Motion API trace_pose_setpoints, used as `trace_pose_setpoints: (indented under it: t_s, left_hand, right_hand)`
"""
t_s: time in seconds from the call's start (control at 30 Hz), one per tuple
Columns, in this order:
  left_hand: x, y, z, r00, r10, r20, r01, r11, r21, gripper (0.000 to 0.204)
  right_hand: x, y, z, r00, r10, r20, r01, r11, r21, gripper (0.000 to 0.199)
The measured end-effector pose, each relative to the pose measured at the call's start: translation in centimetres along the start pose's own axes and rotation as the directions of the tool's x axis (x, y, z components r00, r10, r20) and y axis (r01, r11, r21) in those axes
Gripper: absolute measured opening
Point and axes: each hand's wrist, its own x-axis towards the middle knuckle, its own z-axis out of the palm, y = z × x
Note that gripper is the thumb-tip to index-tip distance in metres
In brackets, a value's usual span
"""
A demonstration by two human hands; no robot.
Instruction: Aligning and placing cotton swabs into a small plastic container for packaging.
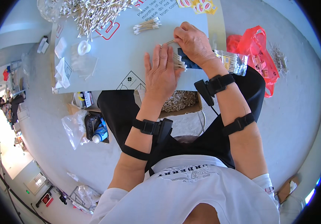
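Observation:
My left hand [161,72] lies palm down near the table's front edge, its fingers stretched out. It partly covers a bunch of cotton swabs [179,62], whose tips stick out on its right side. Just to the right, my right hand [196,43] pinches a single cotton swab [171,42] between thumb and forefinger. Under the right hand is a dark blue flat piece [189,62], mostly hidden. Beside my right wrist is a clear packet of cotton swabs [232,61] with a yellow label. A small loose bundle of swabs [146,25] lies farther back.
A big heap of cotton swabs [100,16] covers the table's back left. A white round lid [84,47] and crumpled tissue [61,73] lie left; yellow labels [205,5] lie back right. A red plastic bag [255,46] hangs at right. Below the edge stands a filled cardboard box [184,111].

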Motion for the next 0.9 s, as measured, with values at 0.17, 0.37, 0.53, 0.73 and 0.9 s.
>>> trace_pose_setpoints:
  t_s: [0.17, 0.37, 0.53, 0.73, 0.9]
  left_hand:
    - [-0.1, -0.1, 0.4, 0.998, 0.029, -0.050, -0.031, 0.998, -0.053, 0.068]
    - [0.6, 0.2, 0.4, 0.997, 0.028, -0.073, -0.033, 0.997, -0.066, 0.070]
    - [0.9, -0.3, 0.8, 0.989, -0.020, -0.148, -0.002, 0.989, -0.149, 0.083]
    - [2.3, -0.1, 0.6, 1.000, 0.006, 0.005, -0.005, 0.994, -0.107, 0.086]
    - [4.1, -0.5, 0.9, 1.000, -0.017, 0.002, 0.017, 1.000, -0.012, 0.087]
  right_hand:
    - [0.6, 0.1, -0.2, 1.000, -0.005, 0.024, 0.006, 0.999, -0.054, 0.006]
    - [0.8, 0.4, -0.5, 0.996, -0.016, 0.092, 0.012, 0.999, 0.038, 0.006]
    - [0.2, 0.6, -0.9, 0.979, -0.107, 0.173, 0.078, 0.983, 0.164, 0.005]
    - [-2.5, -0.8, -0.7, 0.943, 0.288, -0.164, -0.177, 0.856, 0.487, 0.012]
    - [-5.4, -2.8, -1.0, 0.878, 0.448, -0.169, -0.294, 0.784, 0.547, 0.017]
